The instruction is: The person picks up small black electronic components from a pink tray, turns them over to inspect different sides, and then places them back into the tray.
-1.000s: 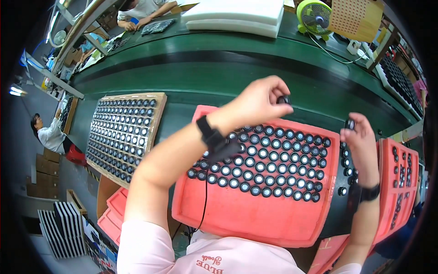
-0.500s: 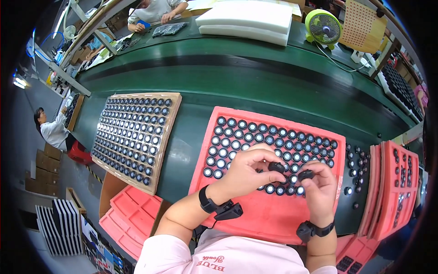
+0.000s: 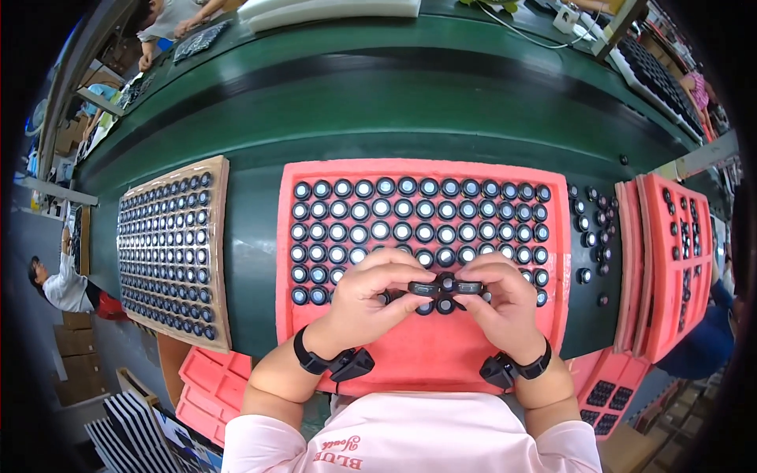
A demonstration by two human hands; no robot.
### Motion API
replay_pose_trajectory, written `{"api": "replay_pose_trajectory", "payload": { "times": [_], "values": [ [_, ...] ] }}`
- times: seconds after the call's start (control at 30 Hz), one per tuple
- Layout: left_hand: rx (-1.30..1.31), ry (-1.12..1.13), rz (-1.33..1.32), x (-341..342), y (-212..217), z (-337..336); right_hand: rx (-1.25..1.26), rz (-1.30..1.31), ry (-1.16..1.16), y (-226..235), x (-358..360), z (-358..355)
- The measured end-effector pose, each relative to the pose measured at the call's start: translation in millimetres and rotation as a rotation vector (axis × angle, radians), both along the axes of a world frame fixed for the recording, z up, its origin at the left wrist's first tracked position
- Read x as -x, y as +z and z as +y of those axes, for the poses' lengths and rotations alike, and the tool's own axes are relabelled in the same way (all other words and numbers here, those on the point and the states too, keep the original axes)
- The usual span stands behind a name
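Observation:
A pink foam tray (image 3: 426,355) lies in front of me, bearing rows of small round black parts with pale centres. Above its near rows my left hand (image 3: 377,298) pinches a round black part (image 3: 423,288), seen edge-on, between thumb and fingers. A second round black part (image 3: 468,288) is pinched the same way by my right hand (image 3: 509,303). Both parts are tilted up, side by side, with a narrow gap between them. Another small black piece (image 3: 447,281) shows in that gap; whether it touches them I cannot tell. My hands hide some of the tray's parts.
To the left is a cardboard-edged tray (image 3: 223,260) filled with similar parts. Loose black parts (image 3: 584,275) lie on the green table (image 3: 378,102) at right, beside stacked pink trays (image 3: 658,315). Pink trays (image 3: 209,378) sit low on the left. A person's hand (image 3: 185,27) works across the table.
My view has shifted, so the tray appears straighter and further left. My hands have come closer together, and the two held parts are now nearly level and turned edge-on.

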State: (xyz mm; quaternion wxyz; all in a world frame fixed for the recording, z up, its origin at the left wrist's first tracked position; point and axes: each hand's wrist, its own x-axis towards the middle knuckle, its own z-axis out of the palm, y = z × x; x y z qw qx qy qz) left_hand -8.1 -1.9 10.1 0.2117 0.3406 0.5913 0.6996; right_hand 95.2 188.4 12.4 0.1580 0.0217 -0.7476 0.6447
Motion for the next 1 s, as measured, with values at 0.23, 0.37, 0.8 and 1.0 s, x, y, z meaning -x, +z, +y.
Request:
{"api": "replay_pose_trajectory", "payload": {
  "times": [0.23, 0.37, 0.8, 1.0],
  "values": [
    [0.048, 0.021, 0.294, 3.0, -2.7, 3.0, -0.104, 0.053, 0.016, -0.2, -0.7, 1.3],
    [0.062, 0.045, 0.302, 1.1, -0.8, 3.2, -0.062, 0.06, 0.035, -2.3, -2.6, 1.0],
    [-0.03, 0.049, 0.216, 0.2, -1.1, 2.3, -0.061, 0.117, 0.036, -1.9, -0.2, -0.1],
    [-0.058, 0.032, 0.152, -5.1, -3.5, -0.2, 0.018, 0.127, 0.008, -6.0, -3.0, -5.5]
  ]
}}
